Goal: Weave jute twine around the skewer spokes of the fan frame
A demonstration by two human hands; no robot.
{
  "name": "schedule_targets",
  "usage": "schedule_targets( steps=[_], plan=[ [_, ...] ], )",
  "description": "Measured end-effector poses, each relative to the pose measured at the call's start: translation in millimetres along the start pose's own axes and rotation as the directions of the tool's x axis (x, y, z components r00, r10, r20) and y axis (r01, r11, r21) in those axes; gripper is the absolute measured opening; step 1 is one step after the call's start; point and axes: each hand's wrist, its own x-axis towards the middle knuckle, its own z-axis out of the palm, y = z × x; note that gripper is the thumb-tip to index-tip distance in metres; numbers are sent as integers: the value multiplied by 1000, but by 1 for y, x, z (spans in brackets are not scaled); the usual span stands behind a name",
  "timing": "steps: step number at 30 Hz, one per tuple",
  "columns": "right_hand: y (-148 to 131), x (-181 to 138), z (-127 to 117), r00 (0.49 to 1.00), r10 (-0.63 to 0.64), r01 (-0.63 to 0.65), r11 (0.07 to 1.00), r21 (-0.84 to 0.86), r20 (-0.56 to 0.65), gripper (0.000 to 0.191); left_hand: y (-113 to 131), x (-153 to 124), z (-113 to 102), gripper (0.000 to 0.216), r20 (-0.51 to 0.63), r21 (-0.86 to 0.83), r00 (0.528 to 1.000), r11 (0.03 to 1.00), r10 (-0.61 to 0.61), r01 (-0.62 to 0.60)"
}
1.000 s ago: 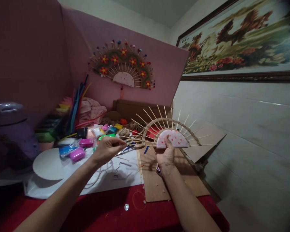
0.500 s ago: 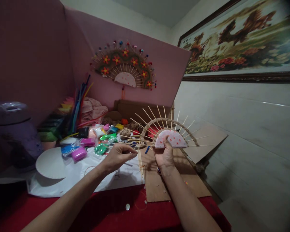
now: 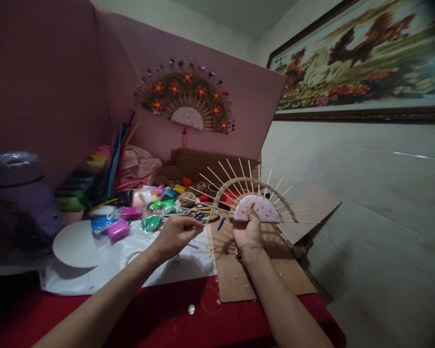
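Observation:
My right hand [image 3: 248, 234] grips a half-round fan frame by its white, red-dotted centre [image 3: 266, 209], thumb on the front face. Thin wooden sticks [image 3: 231, 168] radiate from that centre, and a band of brown twine [image 3: 239, 180] is woven across them in an arc. Left of the fan, my left hand [image 3: 177, 236] is closed in a pinch on a strand of twine [image 3: 208, 221] that runs to the arc's left end. Below the fan lie a brown cardboard sheet [image 3: 271, 270] and a small blue piece [image 3: 221, 223].
Clay packets [image 3: 118, 230], a twine ball [image 3: 187, 199] and scissors [image 3: 199, 214] lie on the left and behind. A paper plate piece [image 3: 74, 244] rests by a purple container [image 3: 20, 203]. A decorated fan [image 3: 187, 94] hangs on the pink board.
The fan has shifted and tilted slightly, its left sticks moving to the right. My left hand stays pinched, nearly in the same place.

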Motion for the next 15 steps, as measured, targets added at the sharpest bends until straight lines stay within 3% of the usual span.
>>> schedule_targets(
  steps=[5, 10, 15],
  plan=[
    [1, 2, -1, 1000, -24, 24, 1000, 5, -2, 33, -4, -1, 0, 19, -21, 58, 1000, 998, 20, -19],
    [3, 2, -2, 999, -24, 25, 999, -24, 44, 33, -6, -3, 7, 19, -3, 13, 999, 999, 48, -48],
    [4, -1, 0, 1000, 7, -7, 1000, -4, 2, 31, -4, -5, 11, 21, 3, -40, 998, 997, 61, -61]
  ],
)
